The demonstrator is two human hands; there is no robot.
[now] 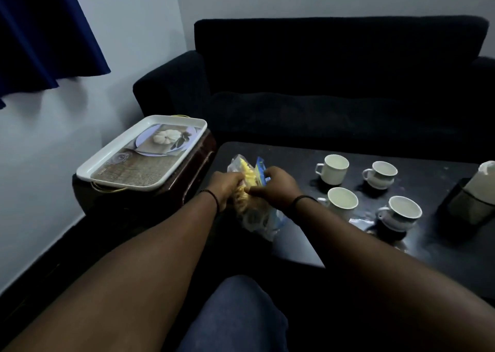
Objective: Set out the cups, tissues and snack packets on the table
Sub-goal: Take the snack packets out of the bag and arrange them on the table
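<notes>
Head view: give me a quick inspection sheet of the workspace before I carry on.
Surface: dark low table, glossy, some specks.
Job's things: four white cups upright in two rows; tissue holder at right edge; snack packets bunched at left end.
Clutter: small clear wrapper beside the near cups.
Grippers: left hand and right hand both grip the snack packets.
Cables: nothing seen.
Surroundings: empty patterned tray on a side stand, dark sofa behind, blue curtain upper left.
</notes>
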